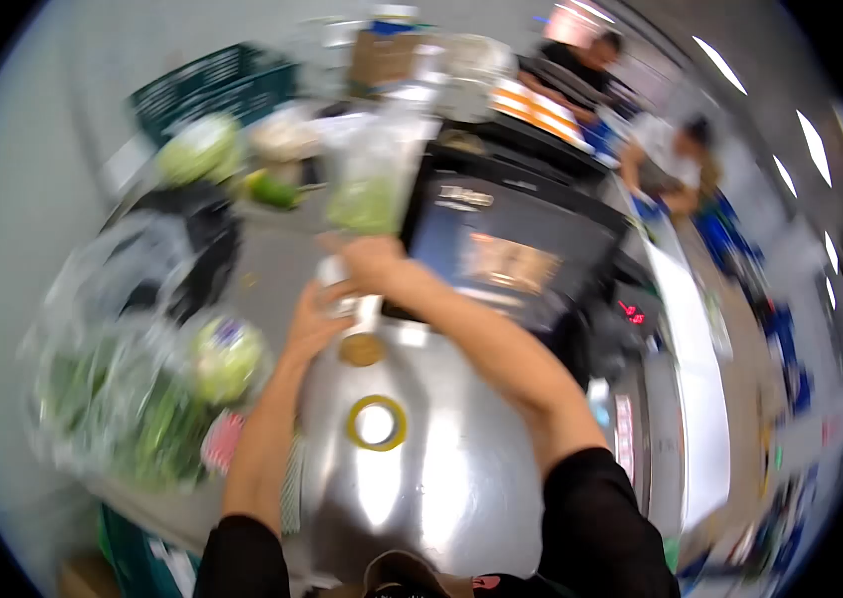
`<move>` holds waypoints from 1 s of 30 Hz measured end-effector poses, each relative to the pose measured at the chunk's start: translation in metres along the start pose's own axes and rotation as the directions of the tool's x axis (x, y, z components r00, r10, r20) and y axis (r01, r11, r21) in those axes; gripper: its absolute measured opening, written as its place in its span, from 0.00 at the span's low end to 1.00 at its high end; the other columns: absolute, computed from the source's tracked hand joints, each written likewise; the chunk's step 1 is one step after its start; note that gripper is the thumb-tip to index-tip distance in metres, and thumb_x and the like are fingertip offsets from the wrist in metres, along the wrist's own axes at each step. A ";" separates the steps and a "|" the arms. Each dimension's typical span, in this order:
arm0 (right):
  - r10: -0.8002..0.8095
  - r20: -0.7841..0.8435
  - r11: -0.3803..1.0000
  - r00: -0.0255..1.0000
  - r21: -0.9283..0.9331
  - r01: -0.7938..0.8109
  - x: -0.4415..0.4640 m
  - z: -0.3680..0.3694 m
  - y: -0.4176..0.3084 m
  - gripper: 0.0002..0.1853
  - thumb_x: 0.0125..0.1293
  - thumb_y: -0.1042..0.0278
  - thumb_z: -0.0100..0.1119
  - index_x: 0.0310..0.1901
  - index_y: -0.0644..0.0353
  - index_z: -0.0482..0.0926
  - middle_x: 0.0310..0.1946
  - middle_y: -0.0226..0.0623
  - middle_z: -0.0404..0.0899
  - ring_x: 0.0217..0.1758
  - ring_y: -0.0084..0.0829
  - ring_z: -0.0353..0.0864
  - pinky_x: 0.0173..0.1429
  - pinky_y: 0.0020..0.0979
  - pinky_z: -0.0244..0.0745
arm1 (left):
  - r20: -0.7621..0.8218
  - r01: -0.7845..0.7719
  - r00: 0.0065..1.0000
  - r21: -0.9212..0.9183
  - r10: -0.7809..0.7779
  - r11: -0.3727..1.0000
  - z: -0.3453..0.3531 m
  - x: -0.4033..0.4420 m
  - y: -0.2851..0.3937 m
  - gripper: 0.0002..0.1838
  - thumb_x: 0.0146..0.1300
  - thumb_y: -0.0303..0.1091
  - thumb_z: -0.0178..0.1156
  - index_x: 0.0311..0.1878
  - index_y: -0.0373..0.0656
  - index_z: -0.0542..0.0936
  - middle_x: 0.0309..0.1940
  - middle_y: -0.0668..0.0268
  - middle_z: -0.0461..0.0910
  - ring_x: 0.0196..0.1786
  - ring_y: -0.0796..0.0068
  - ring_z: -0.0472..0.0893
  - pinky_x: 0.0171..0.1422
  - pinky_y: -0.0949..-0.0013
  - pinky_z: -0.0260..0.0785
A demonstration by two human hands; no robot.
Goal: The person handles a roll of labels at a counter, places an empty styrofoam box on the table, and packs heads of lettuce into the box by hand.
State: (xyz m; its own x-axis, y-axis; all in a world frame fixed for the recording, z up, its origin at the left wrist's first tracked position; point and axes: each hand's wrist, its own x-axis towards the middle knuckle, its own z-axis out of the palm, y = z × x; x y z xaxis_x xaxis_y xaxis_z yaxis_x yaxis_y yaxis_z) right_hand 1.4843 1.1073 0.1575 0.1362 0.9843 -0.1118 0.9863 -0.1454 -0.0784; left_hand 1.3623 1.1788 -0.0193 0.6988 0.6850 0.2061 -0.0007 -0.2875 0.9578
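1. The left hand [314, 325] is near the far edge of a shiny silver metal plate [491, 429], its fingers bent toward a small, blurred white object [330, 271]; whether its grip is closed on that object I cannot tell.
2. The right hand [372, 263] reaches across from the other side, fingers partly curled and pointing toward the left hand; blur hides how firm this grip is, or whether it has hold of anything.
3. The white object is between the two hands, close to the fingers of both.
4. Just below the right hand, a tan, rounded piece [361, 349] shows over the metal plate.
5. Nearer the person, a yellow ring-shaped roll [402, 424] lies flat on the plate.
6. Just beyond the right hand is a clear plastic bag with light-green contents [362, 204]; to its right is a large black boxy appliance with pale lettering [526, 224].
7. On the grey surface [277, 249] to the left are a wrapped pale-green round vegetable [225, 359], a clear plastic bag of leafy greens [128, 399] and a black plastic bag [210, 234].
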 end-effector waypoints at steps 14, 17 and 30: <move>0.008 -0.095 0.982 0.995 -0.185 -0.025 0.053 0.089 0.037 0.40 0.53 0.56 0.65 0.68 0.46 0.61 0.55 0.56 0.72 0.60 0.55 0.69 0.63 0.62 0.57 | 0.085 -0.022 0.995 -0.265 0.046 0.964 0.054 0.042 -0.044 0.44 0.41 0.32 0.77 0.63 0.39 0.66 0.57 0.62 0.72 0.58 0.69 0.72 0.62 0.66 0.64; 0.094 0.043 0.993 0.995 0.063 -0.097 0.087 0.122 0.054 0.34 0.54 0.63 0.62 0.66 0.46 0.66 0.57 0.58 0.68 0.60 0.60 0.67 0.63 0.59 0.57 | 0.093 -0.018 0.995 -0.207 0.038 0.978 0.062 0.046 -0.053 0.45 0.40 0.38 0.78 0.63 0.39 0.66 0.58 0.62 0.72 0.59 0.68 0.72 0.63 0.65 0.64; 0.216 -0.297 0.961 0.930 -0.100 -0.256 0.076 0.173 0.034 0.23 0.59 0.65 0.55 0.58 0.52 0.74 0.57 0.57 0.68 0.61 0.55 0.67 0.64 0.56 0.57 | 0.149 -0.157 0.981 0.224 0.126 0.962 0.070 0.075 -0.105 0.41 0.44 0.34 0.74 0.63 0.39 0.66 0.59 0.55 0.71 0.59 0.60 0.73 0.62 0.62 0.64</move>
State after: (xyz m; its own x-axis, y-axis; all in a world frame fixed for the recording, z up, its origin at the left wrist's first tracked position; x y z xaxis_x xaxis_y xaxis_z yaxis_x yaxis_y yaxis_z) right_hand 1.5123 1.1599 -0.0251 0.3680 0.9135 0.1735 0.9228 -0.3817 0.0526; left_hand 1.4645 1.2135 -0.1183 0.7918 0.5360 0.2928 0.0498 -0.5345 0.8437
